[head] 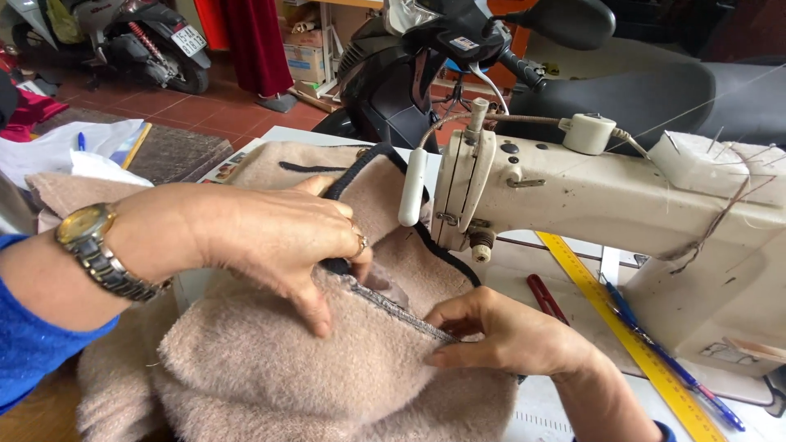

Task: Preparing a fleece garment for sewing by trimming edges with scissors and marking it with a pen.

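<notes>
Our left hand presses flat, fingers spread, on one beige fleece piled at the surface's near edge. Our right hand pinches its seam. One sewing machine, one ruler, two pens; needle hidden.

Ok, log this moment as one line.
left hand: pressing beige fleece garment | right hand: pinching zipper seam | sewing machine: beside hands
</notes>
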